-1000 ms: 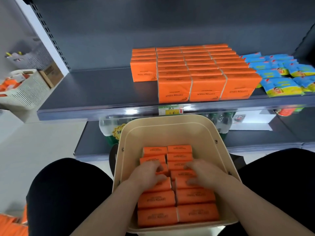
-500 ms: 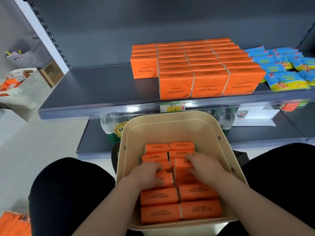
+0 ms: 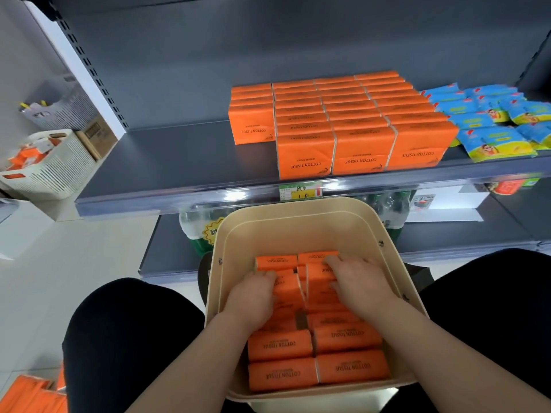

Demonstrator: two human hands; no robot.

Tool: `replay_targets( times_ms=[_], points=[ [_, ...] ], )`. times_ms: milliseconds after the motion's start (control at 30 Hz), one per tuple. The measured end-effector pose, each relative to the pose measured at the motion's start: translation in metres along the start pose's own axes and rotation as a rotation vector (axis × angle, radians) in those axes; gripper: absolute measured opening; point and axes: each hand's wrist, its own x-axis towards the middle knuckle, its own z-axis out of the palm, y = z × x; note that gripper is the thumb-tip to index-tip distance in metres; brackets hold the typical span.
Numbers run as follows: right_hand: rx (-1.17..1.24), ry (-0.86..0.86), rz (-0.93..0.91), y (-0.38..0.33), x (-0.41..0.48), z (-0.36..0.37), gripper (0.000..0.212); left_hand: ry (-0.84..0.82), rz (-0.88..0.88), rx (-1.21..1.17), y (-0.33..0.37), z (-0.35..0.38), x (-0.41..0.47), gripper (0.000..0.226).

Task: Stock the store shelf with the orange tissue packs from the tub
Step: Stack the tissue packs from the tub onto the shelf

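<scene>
**Both hands down in the tub, on the middle packs**

Head view. The person sits facing the shelf (image 3: 179, 162), knees (image 3: 125, 338) in black cloth on either side of a beige tub (image 3: 298, 222). The tub sits between the legs, just below the shelf's front edge.

Orange tissue packs (image 3: 280, 344) lie in the near half of the tub in two columns, printed sides up. The far half shows bare floor. The two nearest rows lie flat and untouched. In the middle, a few packs stand tilted up on edge between the hands.

The left hand (image 3: 253, 296) is on the left column, fingers curled over the far end of the tilted packs and gripping them. The right hand (image 3: 360, 281) lies over the right column, fingers spread and bent across the pack tops, tips at the farthest pack. Its thumb is hidden, so I cannot tell whether it is clamped or only pressing.

On the shelf a block of orange packs (image 3: 357, 144) is already stocked, four columns wide. The leftmost column stops short of the front edge; the other three reach it. Blue and yellow packets (image 3: 492, 138) lie just to its right. A yellow price tag (image 3: 301, 192) sits on the shelf lip above the tub.

Green-labelled bottles (image 3: 196, 231) stand on the lower shelf (image 3: 477, 231) behind the tub. At far left is a white basket (image 3: 56, 171) with a cardboard box (image 3: 98, 135) beside it. More orange wrapping (image 3: 29, 394) shows at the bottom left corner.
</scene>
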Motion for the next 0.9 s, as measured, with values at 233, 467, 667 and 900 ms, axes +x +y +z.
replay_targets(
  times_ms=[233,467,667,900],
  points=[
    [-0.078,0.203,-0.065,0.009,0.024,-0.066,0.034,0.330,0.057,-0.136,0.011,-0.059,0.002,0.038],
    [-0.141,0.316,-0.129,0.017,0.063,-0.113,0.041,0.572,0.055,-0.034,0.006,-0.163,0.031,0.040],
    [-0.016,0.248,-0.142,0.025,0.079,-0.109,0.044,0.570,-0.162,0.101,-0.018,-0.210,0.083,0.032],
    [-0.024,0.255,-0.228,0.020,0.090,-0.106,0.041,0.428,-0.144,0.182,-0.035,-0.201,0.151,0.043]
  ],
)
